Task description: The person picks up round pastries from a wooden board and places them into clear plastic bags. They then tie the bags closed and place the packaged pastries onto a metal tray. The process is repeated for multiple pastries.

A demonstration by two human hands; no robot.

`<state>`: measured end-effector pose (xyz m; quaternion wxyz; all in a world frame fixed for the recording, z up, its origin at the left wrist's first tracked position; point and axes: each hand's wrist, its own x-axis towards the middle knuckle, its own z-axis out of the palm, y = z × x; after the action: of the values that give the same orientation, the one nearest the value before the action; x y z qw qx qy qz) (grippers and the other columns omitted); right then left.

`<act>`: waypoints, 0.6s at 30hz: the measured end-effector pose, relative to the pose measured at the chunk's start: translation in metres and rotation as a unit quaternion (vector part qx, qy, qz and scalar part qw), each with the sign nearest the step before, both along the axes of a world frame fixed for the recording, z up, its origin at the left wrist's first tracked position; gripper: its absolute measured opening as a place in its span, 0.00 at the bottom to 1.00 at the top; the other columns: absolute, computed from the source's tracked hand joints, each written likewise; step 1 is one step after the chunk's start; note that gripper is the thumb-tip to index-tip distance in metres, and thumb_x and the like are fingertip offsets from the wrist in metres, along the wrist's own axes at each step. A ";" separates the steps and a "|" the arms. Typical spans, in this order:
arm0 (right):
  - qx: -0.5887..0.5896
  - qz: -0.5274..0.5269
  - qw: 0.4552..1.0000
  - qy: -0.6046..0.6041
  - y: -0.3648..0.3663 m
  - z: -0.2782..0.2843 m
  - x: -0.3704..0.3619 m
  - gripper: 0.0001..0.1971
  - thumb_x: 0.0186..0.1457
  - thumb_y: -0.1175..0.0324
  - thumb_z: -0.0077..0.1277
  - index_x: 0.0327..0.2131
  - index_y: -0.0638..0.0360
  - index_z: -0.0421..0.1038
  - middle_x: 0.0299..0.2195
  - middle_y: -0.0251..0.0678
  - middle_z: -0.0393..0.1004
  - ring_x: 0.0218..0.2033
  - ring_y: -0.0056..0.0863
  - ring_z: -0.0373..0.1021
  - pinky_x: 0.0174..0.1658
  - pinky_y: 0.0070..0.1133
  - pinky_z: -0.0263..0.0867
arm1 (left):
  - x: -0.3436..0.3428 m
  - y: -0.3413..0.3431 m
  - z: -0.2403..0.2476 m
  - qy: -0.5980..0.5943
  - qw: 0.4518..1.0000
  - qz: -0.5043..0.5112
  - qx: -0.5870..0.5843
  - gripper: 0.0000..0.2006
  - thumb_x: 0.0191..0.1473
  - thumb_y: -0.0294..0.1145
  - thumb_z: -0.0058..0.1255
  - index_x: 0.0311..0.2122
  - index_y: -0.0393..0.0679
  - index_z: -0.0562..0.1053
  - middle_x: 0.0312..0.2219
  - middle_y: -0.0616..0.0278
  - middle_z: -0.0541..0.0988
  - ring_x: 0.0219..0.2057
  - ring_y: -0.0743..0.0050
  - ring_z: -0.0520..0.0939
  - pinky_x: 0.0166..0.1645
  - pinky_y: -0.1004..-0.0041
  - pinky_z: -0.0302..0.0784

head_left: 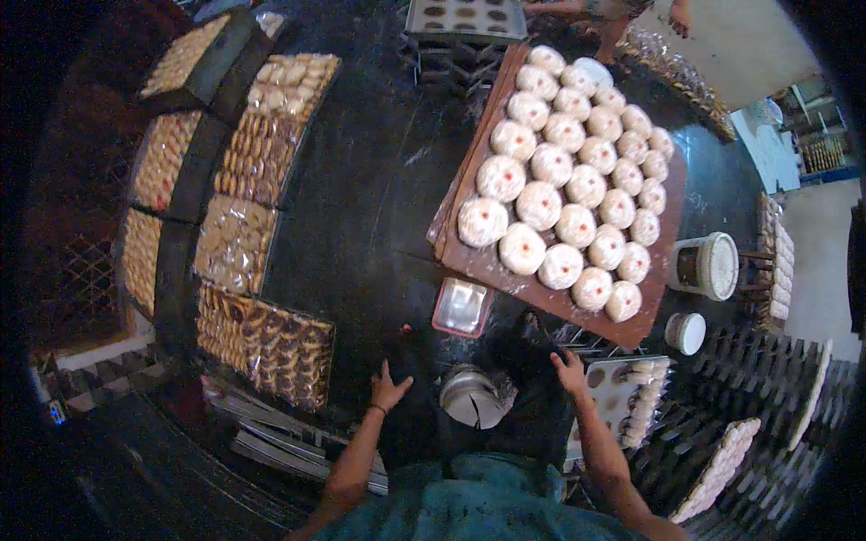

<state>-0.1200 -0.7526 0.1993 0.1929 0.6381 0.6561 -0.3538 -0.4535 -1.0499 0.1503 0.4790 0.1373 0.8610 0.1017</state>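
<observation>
My left hand [390,393] is held out above the dark floor with its fingers spread and nothing in them. My right hand [569,371], also empty with thumb and fingers apart, is beside a muffin-type tray [611,386] that has pale pieces along one side. Between my hands stands a round pale tub [471,398] with a dark slit or stick on it. Beyond it lies a shallow metal pan with a red rim [462,307]. Ahead to the right, a brown board [622,332] carries rows of round, white-floured buns [552,164], most with a red dot on top.
Clear packs of baked goods [236,236] line the left side, next to dark crates [185,180]. White buckets [720,266] stand to the right, near dark racks [749,370]. At the back is a cupped tray on a stand [465,20], with another person's arm [564,7] beside it.
</observation>
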 end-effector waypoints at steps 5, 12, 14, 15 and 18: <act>0.172 0.188 0.966 0.054 -0.008 -0.091 0.000 0.32 0.46 0.50 0.50 0.54 0.49 0.58 0.55 0.51 0.54 0.52 0.54 0.55 0.54 0.38 0.52 | -0.016 0.017 -0.084 0.118 0.992 -0.022 0.043 0.47 0.35 0.52 0.60 0.60 0.51 0.51 0.56 0.36 0.52 0.57 0.38 0.55 0.58 0.54 0.55; 0.296 0.153 0.938 0.091 -0.015 -0.174 0.029 0.31 0.44 0.56 0.53 0.52 0.51 0.59 0.55 0.55 0.52 0.53 0.54 0.52 0.56 0.40 0.50 | -0.005 0.028 -0.168 0.280 0.935 -0.050 0.213 0.40 0.34 0.44 0.63 0.55 0.51 0.60 0.55 0.41 0.54 0.55 0.43 0.58 0.57 0.58 0.57; 0.317 0.147 0.930 0.114 -0.024 -0.183 0.035 0.30 0.44 0.56 0.53 0.52 0.51 0.59 0.56 0.53 0.51 0.55 0.53 0.50 0.57 0.39 0.49 | 0.002 0.020 -0.177 0.288 0.925 -0.038 0.245 0.39 0.35 0.42 0.63 0.55 0.50 0.61 0.55 0.43 0.55 0.55 0.44 0.59 0.57 0.58 0.57; 0.327 0.152 0.924 0.126 -0.029 -0.183 0.040 0.30 0.44 0.56 0.53 0.52 0.51 0.59 0.56 0.52 0.51 0.55 0.53 0.50 0.57 0.39 0.48 | 0.007 0.015 -0.178 0.290 0.921 -0.031 0.260 0.38 0.35 0.42 0.63 0.54 0.50 0.61 0.55 0.44 0.55 0.54 0.45 0.59 0.57 0.58 0.56; 0.358 0.217 0.904 0.092 -0.052 -0.175 0.036 0.27 0.44 0.56 0.54 0.49 0.52 0.64 0.56 0.47 0.52 0.56 0.51 0.49 0.57 0.47 0.43 | 0.024 -0.005 -0.172 0.320 0.901 -0.028 0.291 0.37 0.35 0.40 0.63 0.54 0.48 0.62 0.55 0.46 0.55 0.55 0.45 0.59 0.58 0.59 0.55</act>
<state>-0.0836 -0.8041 0.0243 -0.0377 0.4706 0.8756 -0.1017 -0.4295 -1.0550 -0.0220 0.1187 0.3198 0.8960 0.2843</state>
